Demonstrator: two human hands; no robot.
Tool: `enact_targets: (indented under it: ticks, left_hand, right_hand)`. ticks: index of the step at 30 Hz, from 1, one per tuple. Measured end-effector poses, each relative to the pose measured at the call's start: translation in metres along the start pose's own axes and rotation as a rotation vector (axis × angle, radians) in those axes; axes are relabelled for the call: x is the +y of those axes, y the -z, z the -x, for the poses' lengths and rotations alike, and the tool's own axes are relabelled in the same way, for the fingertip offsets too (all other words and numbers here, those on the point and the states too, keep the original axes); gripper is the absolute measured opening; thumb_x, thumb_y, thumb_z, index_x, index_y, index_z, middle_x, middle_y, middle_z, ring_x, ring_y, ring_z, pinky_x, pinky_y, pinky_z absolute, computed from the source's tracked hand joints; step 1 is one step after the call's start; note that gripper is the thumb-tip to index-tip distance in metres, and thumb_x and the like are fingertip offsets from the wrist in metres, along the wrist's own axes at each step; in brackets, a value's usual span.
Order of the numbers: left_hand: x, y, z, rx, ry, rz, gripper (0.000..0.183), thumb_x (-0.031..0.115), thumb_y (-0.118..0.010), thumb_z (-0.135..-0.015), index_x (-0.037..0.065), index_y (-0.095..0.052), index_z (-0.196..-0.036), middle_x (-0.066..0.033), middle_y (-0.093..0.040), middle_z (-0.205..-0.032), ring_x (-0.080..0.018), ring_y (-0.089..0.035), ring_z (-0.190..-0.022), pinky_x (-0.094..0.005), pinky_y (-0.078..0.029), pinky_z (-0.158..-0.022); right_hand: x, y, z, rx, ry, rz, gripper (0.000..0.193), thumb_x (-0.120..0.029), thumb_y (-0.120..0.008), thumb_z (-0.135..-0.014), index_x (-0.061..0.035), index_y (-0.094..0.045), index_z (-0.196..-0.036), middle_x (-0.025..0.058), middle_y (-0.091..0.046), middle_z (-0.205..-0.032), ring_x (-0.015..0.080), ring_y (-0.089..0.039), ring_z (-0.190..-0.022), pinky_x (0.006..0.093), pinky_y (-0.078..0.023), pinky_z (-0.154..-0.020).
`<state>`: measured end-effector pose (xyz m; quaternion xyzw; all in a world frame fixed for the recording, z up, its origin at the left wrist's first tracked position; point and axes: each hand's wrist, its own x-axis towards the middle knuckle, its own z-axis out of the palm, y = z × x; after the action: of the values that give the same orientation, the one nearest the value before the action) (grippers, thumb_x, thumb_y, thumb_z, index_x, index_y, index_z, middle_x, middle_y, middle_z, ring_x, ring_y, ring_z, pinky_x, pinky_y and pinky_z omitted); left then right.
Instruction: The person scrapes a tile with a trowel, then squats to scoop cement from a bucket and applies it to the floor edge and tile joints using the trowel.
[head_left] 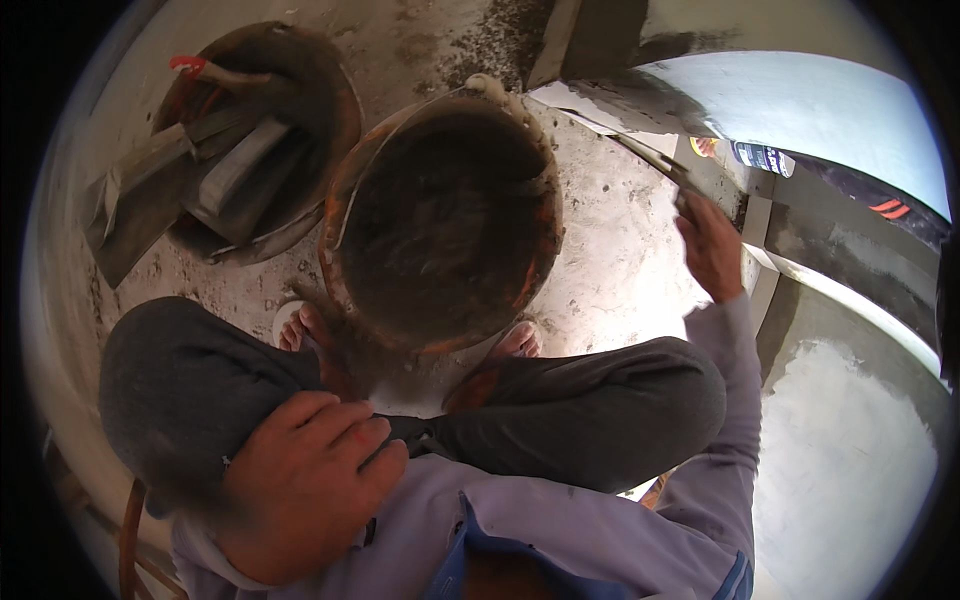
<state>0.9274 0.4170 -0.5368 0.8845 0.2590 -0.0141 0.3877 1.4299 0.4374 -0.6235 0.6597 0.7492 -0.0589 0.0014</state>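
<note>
My right hand [714, 248] reaches out at the right, closed on a thin, pale stick-like tool [648, 152]. The tool slants up and left toward the foot of a plastered ledge; its exact kind does not show. Close to my lap is my left hand [318, 478], back upward, with loosely curled fingers and no object visible in them. A large mud-stained bucket [548, 215] stands in front of my feet, with its wire handle [372, 175] lying against the rim. Its inside is dark and coated.
A second tub [345, 105] at the upper left holds grey-coated flat tools [240, 170] and a red-tipped handle [190, 65]. Partly plastered walls [850, 390] rise at the right. A printed container [762, 158] stands by the ledge [800, 90]. The pale floor [610, 250] is speckled.
</note>
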Motion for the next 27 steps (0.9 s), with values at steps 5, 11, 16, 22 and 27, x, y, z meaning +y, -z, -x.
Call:
enact_targets:
  ticks: [5, 11, 16, 22, 27]
  left_hand:
    - [0.006, 0.0, -0.003, 0.007, 0.039, 0.01, 0.02, 0.014, -0.068, -0.077, 0.009, -0.072, -0.096, -0.0076, -0.071, -0.101, -0.0246, -0.068, -0.101, -0.0408, -0.051, -0.09]
    - [0.008, -0.001, -0.011, 0.016, 0.088, 0.01, 0.019, 0.012, -0.068, -0.077, 0.009, -0.071, -0.095, -0.0083, -0.07, -0.101, -0.0271, -0.068, -0.099, -0.0416, -0.052, -0.088]
    - [0.008, 0.001, -0.019, -0.035, 0.084, 0.007, 0.02, 0.011, -0.068, -0.078, 0.008, -0.071, -0.098, -0.0097, -0.07, -0.102, -0.0285, -0.068, -0.101, -0.042, -0.052, -0.087]
    - [0.007, 0.002, -0.027, -0.034, 0.085, 0.003, 0.02, 0.011, -0.068, -0.08, 0.007, -0.071, -0.1, -0.0098, -0.07, -0.104, -0.0291, -0.067, -0.102, -0.0427, -0.051, -0.087]
    - [0.01, 0.002, -0.03, -0.047, 0.093, 0.005, 0.021, 0.009, -0.07, -0.079, 0.007, -0.071, -0.101, -0.0094, -0.07, -0.105, -0.0288, -0.067, -0.102, -0.0423, -0.05, -0.088]
  right_hand:
    - [0.013, -0.057, -0.021, 0.067, -0.005, 0.039, 0.032, -0.019, -0.067, -0.091, -0.0113, -0.06, -0.121, 0.0128, -0.068, -0.106, 0.0347, -0.067, -0.094, 0.044, -0.055, -0.075]
    - [0.047, -0.044, -0.022, 0.088, -0.046, 0.022, 0.032, -0.023, -0.065, -0.093, -0.0127, -0.063, -0.124, 0.0126, -0.07, -0.106, 0.0342, -0.068, -0.093, 0.0435, -0.055, -0.078]
    - [0.073, 0.015, 0.0, 0.145, -0.085, -0.24, 0.034, -0.018, -0.07, -0.091, -0.005, -0.067, -0.122, 0.0166, -0.071, -0.11, 0.0341, -0.07, -0.097, 0.0398, -0.055, -0.084]
    - [0.036, 0.004, 0.007, 0.182, 0.089, -0.048, 0.031, -0.017, -0.071, -0.09, -0.005, -0.067, -0.118, 0.0159, -0.071, -0.102, 0.0339, -0.07, -0.09, 0.0406, -0.056, -0.078]
    - [0.016, -0.03, -0.027, 0.19, 0.027, 0.023, 0.025, -0.02, -0.069, -0.091, -0.0103, -0.067, -0.114, 0.0112, -0.071, -0.094, 0.0328, -0.07, -0.083, 0.041, -0.056, -0.071]
